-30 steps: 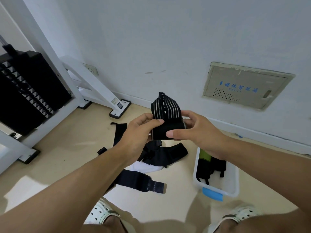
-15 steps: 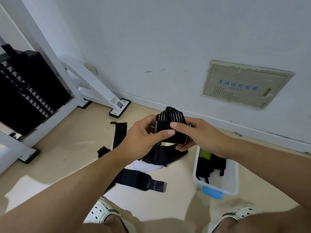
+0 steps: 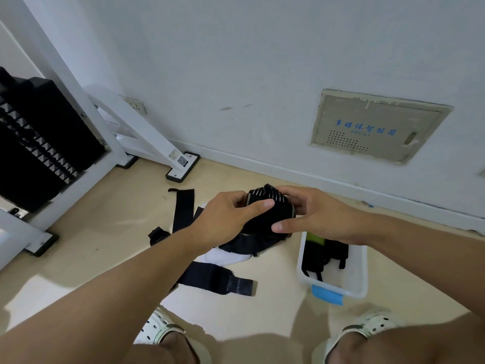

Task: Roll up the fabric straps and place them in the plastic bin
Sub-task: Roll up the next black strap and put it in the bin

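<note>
A black strap with grey stripes is wound into a compact roll in mid-air, above the floor. My left hand grips its left side, thumb laid over the top. My right hand holds its right side, thumb under the roll. The white plastic bin stands on the floor at lower right, below my right wrist, with black straps and a green-tipped one inside. More black straps lie flat on the floor behind my left hand, and another lies under my left forearm.
A white weight machine with a black plate stack fills the left side, its feet on the beige floor. The white wall with a beige service panel runs close behind. A white cloth lies among the straps. My white perforated shoes show at the bottom.
The striped end that stood up above my hands has been wound down into the roll. Both hands have closed in around it and sunk slightly.
</note>
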{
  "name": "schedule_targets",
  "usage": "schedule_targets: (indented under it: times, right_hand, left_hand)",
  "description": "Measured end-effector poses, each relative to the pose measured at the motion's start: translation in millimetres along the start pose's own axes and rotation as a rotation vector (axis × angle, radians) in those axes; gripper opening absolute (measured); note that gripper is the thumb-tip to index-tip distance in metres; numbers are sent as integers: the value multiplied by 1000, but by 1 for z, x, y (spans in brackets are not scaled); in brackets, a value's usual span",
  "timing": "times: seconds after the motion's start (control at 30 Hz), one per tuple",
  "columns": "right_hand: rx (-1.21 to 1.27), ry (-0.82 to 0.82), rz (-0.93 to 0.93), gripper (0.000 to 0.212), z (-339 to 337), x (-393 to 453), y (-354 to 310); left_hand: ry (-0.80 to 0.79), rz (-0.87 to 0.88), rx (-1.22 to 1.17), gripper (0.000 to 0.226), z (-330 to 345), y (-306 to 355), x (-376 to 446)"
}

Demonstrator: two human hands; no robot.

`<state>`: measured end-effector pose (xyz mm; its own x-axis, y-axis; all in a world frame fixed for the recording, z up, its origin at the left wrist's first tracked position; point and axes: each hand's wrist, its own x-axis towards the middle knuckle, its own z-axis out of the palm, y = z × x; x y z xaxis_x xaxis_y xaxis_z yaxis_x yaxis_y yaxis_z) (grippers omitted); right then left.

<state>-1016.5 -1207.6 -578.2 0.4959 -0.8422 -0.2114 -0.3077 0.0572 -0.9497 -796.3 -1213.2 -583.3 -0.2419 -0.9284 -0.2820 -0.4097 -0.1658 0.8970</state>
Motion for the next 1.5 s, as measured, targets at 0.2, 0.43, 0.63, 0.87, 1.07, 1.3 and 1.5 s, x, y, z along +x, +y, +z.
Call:
schedule_targets:
  times: [0.2, 0.43, 0.63, 0.87, 1.07, 1.3, 1.5]
  right_hand:
    - [-110, -128, 29, 44, -5, -6, 11]
    - [-360, -64, 54, 27, -30, -22, 32]
    - [-369, 184, 94, 36, -55, -39, 61]
    - [-477, 343, 603, 23, -115, -30, 161]
    - [-55, 718, 906, 42, -65, 11, 269]
    - [-127, 683, 1125, 74, -18, 34, 329]
    - [-255, 497, 1209, 80, -26, 42, 347]
  left_hand:
    - [-201, 23, 164, 18, 22, 3, 4]
    - [-147, -11, 327, 68, 59, 9, 32]
    - [-173, -39, 238, 62, 94, 15, 61]
    - [-227, -49, 431, 72, 121, -1, 82]
    - [-254, -78, 480, 70, 131, -15, 101]
    - [-307, -128, 533, 67, 141, -31, 117]
    - [-366, -170, 563, 67, 140, -41, 124]
